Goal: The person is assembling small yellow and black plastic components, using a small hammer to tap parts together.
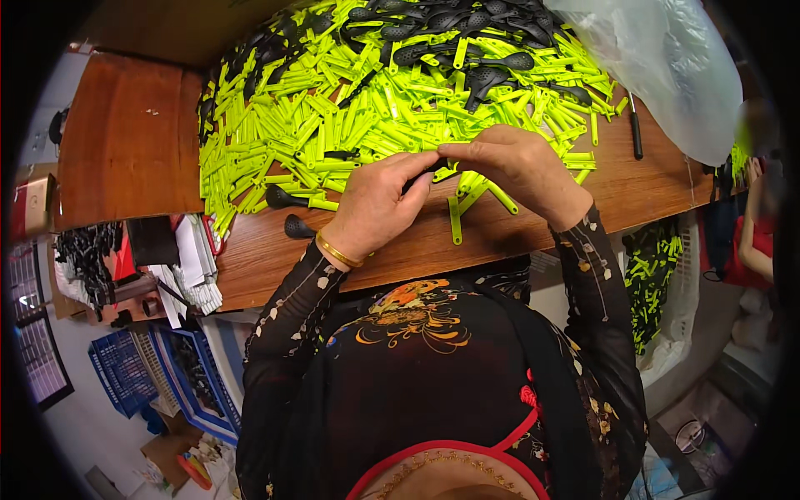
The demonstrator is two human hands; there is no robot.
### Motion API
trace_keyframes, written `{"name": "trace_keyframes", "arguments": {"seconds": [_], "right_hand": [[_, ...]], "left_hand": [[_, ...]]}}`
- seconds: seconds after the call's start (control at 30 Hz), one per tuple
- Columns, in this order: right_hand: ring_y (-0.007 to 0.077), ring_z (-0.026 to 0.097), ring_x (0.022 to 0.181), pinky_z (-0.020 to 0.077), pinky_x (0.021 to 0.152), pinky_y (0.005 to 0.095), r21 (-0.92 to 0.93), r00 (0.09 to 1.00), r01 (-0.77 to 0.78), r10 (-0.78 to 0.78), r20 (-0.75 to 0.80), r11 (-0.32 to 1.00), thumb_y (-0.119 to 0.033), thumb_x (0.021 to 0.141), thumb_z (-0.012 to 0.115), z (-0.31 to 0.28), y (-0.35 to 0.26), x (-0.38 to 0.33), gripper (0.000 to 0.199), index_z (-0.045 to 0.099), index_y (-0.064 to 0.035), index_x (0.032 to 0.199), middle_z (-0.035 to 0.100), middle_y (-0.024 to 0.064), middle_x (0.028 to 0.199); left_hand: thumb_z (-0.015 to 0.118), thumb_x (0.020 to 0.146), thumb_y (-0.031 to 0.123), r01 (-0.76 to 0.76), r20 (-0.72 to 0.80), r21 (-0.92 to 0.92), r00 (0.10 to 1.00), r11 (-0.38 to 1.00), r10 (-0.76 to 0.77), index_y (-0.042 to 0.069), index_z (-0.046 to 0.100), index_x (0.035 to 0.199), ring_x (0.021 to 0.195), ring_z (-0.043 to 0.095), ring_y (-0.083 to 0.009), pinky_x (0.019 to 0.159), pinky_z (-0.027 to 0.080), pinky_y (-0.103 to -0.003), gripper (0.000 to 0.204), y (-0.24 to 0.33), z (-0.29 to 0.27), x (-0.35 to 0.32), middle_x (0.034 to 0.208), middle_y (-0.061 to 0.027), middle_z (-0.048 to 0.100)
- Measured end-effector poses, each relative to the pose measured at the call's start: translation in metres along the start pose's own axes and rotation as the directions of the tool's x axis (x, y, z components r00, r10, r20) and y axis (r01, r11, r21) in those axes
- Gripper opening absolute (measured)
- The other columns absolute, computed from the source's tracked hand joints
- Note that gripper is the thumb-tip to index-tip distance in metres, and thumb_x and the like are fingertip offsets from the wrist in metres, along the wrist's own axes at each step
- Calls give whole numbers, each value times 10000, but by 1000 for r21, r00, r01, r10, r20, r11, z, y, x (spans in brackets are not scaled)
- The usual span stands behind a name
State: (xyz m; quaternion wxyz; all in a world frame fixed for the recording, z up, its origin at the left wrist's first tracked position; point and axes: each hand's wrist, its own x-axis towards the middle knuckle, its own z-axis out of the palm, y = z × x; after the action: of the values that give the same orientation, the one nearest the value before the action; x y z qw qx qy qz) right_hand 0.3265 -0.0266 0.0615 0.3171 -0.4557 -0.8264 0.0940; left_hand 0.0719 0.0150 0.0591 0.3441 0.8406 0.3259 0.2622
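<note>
Both hands, left hand [377, 204] and right hand [518, 167], fingertips pinched together on a small black plastic piece [429, 172], beside heaped glossy yellow-green strips [350, 108] near the wooden table [133, 137] edge.

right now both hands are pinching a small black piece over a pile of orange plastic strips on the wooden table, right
Not quite: the plastic strips are bright yellow-green, not orange. The head view shows the left hand and right hand pinching a small black piece over them on the wooden table.

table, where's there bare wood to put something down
Bare wood on the table left of the green handle pile, and a strip along the near edge by the left hand and right hand. The middle and back are crowded.
</note>
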Motion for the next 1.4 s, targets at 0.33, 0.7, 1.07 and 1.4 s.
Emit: {"name": "trace_keyframes", "arguments": {"seconds": [0.33,0.7,1.07,1.4], "right_hand": [[242,723,759,564,649,358,-117,999,-44,44,-4,992,-153,842,868,0,-4,-2,170,733,-142,945,715,36,828],[238,734,763,572,659,359,-26,994,-110,110,-15,994,-94,823,872,5,-6,-5,173,754,-140,940,744,41,835],[238,710,673,520,555,391,-51,983,-136,128,-135,989,-266,905,819,11,-7,1,91,753,-209,933,684,33,708],[291,724,755,559,651,414,-33,989,-146,146,-2,989,-142,865,819,42,-22,-21,158,794,-151,1022,759,76,849]], "left_hand": [[682,984,71,31,92,19,995,999,-32,45,751,1302,906,772,-267,799,594,-350,327,3,-5,4,1076,-130,801],[658,990,104,24,76,-34,997,999,-22,55,767,1243,878,740,-353,750,578,-428,280,-4,-6,3,992,-157,763],[662,975,63,-66,75,15,995,998,65,28,735,1285,883,735,-368,755,579,-437,320,-1,-5,0,1018,-172,752],[663,968,24,-68,120,52,991,996,62,6,694,1333,845,737,-332,751,580,-423,366,-18,6,-33,1009,-170,736]]}}
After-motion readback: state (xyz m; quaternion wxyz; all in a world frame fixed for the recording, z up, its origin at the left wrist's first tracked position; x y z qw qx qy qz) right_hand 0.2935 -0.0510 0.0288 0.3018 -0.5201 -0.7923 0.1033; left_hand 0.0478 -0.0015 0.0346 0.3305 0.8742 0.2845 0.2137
